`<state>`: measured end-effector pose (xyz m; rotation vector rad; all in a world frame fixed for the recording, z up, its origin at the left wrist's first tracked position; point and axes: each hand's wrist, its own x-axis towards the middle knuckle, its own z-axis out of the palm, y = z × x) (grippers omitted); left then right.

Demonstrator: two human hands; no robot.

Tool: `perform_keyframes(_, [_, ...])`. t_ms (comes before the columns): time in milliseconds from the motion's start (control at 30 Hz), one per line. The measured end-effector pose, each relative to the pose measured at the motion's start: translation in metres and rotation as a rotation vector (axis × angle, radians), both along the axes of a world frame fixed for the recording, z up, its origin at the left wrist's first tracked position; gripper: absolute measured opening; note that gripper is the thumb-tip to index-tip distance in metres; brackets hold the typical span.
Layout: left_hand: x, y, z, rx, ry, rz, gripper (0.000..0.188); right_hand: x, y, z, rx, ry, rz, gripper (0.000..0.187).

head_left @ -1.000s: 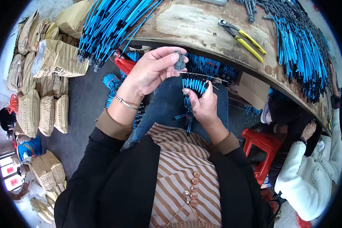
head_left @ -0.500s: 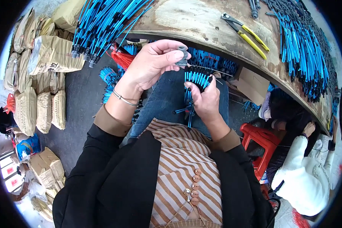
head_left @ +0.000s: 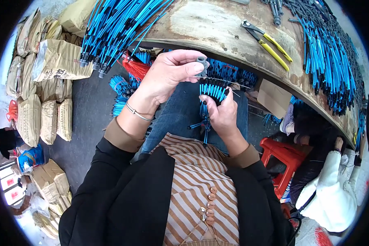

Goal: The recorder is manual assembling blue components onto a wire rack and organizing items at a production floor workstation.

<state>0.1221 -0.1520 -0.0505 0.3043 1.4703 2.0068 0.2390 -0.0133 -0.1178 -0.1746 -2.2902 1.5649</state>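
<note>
Between its thumb and fingers, my left hand (head_left: pixel 164 76) pinches a small grey tubular plastic fitting (head_left: pixel 201 65) just below the table edge. Close beside it, my right hand (head_left: pixel 223 117) is closed around a fanned bundle of short blue tubes (head_left: pixel 212 91) with black ends. A thin metal wire (head_left: pixel 231 82) runs from near the fitting over the tops of the tubes to the right. My left fingers hide how the wire meets the fitting. More blue pieces with black tips stick out below my right hand, above my lap.
On the wooden table (head_left: pixel 201 24) lie yellow-handled pliers (head_left: pixel 270 45) and piles of blue tubes (head_left: pixel 115 33), left and right. Under it stands a cardboard box (head_left: pixel 273 98). A red stool (head_left: pixel 281 162) and a co-worker in white (head_left: pixel 332 192) are at right; stacked sacks (head_left: pixel 61 61) at left.
The whole view has shifted slightly. Both hands keep their holds, and the fitting sits a little lower beside the bundle, with its open end tipped more into view.
</note>
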Motion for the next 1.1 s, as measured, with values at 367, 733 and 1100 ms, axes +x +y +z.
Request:
perform_keyframes(367, [0.022,0.002,0.002,-0.163,0.345,0.045,0.046,-0.005,0.001,0.0,-0.033,-0.007,-0.036,0.043])
perform_keyframes(733, [0.036,0.006,0.006,-0.379,0.642,0.166,0.051,-0.003,-0.003,0.005,-0.037,-0.027,-0.059,0.045])
perform_keyframes(1100, [0.027,-0.009,0.0,-0.075,0.333,0.099,0.047,-0.004,0.001,0.008,-0.066,-0.082,0.04,0.038])
